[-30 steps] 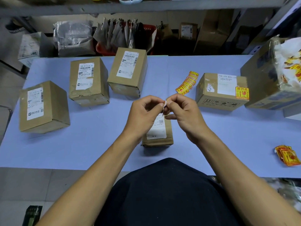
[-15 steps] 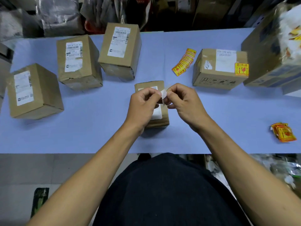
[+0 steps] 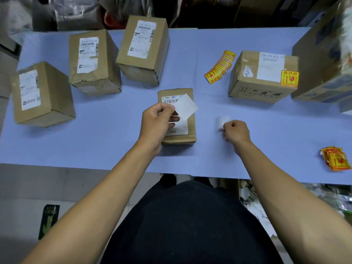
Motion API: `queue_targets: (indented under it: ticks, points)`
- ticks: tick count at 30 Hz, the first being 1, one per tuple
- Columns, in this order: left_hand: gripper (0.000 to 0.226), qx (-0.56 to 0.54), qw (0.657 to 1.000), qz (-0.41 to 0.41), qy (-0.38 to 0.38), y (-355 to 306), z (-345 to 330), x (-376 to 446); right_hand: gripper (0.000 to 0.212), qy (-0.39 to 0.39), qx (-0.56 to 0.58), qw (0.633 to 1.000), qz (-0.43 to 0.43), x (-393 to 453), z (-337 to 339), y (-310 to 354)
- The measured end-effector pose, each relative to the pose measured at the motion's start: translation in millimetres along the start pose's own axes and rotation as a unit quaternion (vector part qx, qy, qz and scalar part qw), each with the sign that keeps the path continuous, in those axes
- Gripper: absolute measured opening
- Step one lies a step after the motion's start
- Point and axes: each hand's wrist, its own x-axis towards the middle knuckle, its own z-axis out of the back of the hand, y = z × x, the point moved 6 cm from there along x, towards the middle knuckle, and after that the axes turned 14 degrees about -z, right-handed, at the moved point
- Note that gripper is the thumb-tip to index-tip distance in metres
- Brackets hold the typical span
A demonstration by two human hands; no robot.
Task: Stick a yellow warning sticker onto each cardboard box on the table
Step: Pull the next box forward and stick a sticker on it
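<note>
Apart now: left hand (image 3: pixel 156 121) pinches sticker (image 3: pixel 185 109).

At the centre of the frame the left hand (image 3: pixel 159 119) pinches a white square sheet (image 3: pixel 185 109) over a small cardboard box (image 3: pixel 178 119) lying flat on the blue table (image 3: pixel 99 134). To its right the right hand (image 3: pixel 236 131) pinches a blurred pale scrap (image 3: pixel 222 121), well apart from the left. Three labelled boxes (image 3: pixel 94 61) stand at upper left. At upper right a box (image 3: pixel 262 77) bears a yellow sticker (image 3: pixel 289 78), with a fanned strip of stickers (image 3: pixel 221 66) beside it. Another sticker pile (image 3: pixel 336 159) lies at right.
</note>
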Motion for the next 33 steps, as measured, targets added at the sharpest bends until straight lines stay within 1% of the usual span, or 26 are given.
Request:
queue_targets:
  ticks: [5, 9, 11, 12, 14, 16, 18, 20, 22, 23, 24, 25, 26, 27, 28, 29, 30, 31, 32, 33]
  points:
    - [0.019, 0.015, 1.0, 0.0, 0.01, 2.4, -0.2, 0.3, 0.022, -0.059, -0.088, 0.994, -0.001, 0.4, 8.8, -9.7]
    - [0.018, 0.019, 1.0, 0.008, 0.022, 4.8, -4.4, 0.4, 0.017, -0.08, -0.102, 0.991, -0.008, -2.8, 18.3, -8.6]
    - [0.018, 0.023, 0.999, 0.013, 0.025, 6.2, -5.6, 1.1, 0.022, -0.096, -0.103, 0.99, -0.002, -11.0, 24.6, -5.4]
    - [0.018, 0.026, 0.999, 0.016, 0.027, 6.7, -6.1, 1.7, 0.025, -0.106, -0.103, 0.989, 0.015, -17.9, 27.0, -1.1]
    - [0.017, 0.028, 0.999, 0.024, 0.031, 8.2, -7.2, 3.7, 0.027, -0.11, -0.092, 0.985, 0.098, -38.1, 23.9, 15.3]
    - [0.017, 0.029, 0.998, 0.04, 0.033, 10.7, -7.7, 5.4, 0.027, -0.081, -0.084, 0.967, 0.225, -66.1, 8.5, 36.5]
    - [0.016, 0.02, 0.997, 0.067, 0.028, 14.1, -7.0, 5.6, 0.033, -0.05, -0.097, 0.932, 0.346, -96.4, -11.6, 51.6]
    - [0.014, -0.006, 0.994, 0.109, 0.016, 19.3, -7.6, 4.2, 0.034, -0.062, -0.123, 0.887, 0.441, -118.5, -25.2, 60.7]
    - [0.013, -0.036, 0.989, 0.146, 0.008, 23.7, -7.1, 1.7, 0.026, -0.101, -0.147, 0.847, 0.501, -132.7, -33.4, 66.7]
    - [0.012, -0.048, 0.986, 0.159, 0.009, 25.5, -6.9, 0.5, 0.02, -0.117, -0.149, 0.836, 0.516, -136.5, -35.4, 68.5]
    - [0.01, -0.064, 0.983, 0.171, 0.011, 26.8, -6.6, -0.6, 0.014, -0.127, -0.144, 0.832, 0.52, -138.1, -36.5, 70.3]
    - [0.009, -0.087, 0.979, 0.184, 0.013, 28.1, -6.5, -1.8, 0.01, -0.128, -0.135, 0.837, 0.515, -138.2, -37.0, 71.5]
    - [0.007, -0.117, 0.973, 0.197, 0.016, 28.7, -6.7, -3.3, 0.007, -0.118, -0.122, 0.85, 0.499, -136.9, -36.7, 72.3]
    - [0.006, -0.148, 0.967, 0.205, 0.016, 29.0, -6.4, -3.6, 0.005, -0.094, -0.1, 0.871, 0.471, -134.1, -36.0, 72.8]
    - [0.007, -0.174, 0.963, 0.206, 0.012, 28.4, -5.0, -3.1, 0.005, -0.048, -0.066, 0.901, 0.427, -130.0, -34.9, 73.5]
    - [0.008, -0.186, 0.962, 0.199, 0.006, 28.4, -2.4, -1.4, 0.008, 0.016, -0.021, 0.931, 0.363, -125.1, -34.2, 74.3]
    - [0.01, -0.186, 0.965, 0.187, 0.001, 28.6, 0.8, 1.1, 0.012, 0.092, 0.033, 0.953, 0.287, -121.5, -34.4, 74.3]
    - [0.012, -0.164, 0.972, 0.169, 0.003, 29.2, 4.3, 4.2, 0.015, 0.164, 0.08, 0.961, 0.207, -118.4, -36.2, 73.0]
    - [0.014, -0.128, 0.981, 0.148, 0.016, 28.6, 6.8, 6.3, 0.016, 0.222, 0.109, 0.959, 0.136, -116.6, -38.2, 70.3]
    - [0.016, -0.085, 0.987, 0.127, 0.039, 27.7, 8.0, 7.4, 0.016, 0.261, 0.117, 0.954, 0.085, -115.4, -39.5, 67.3]
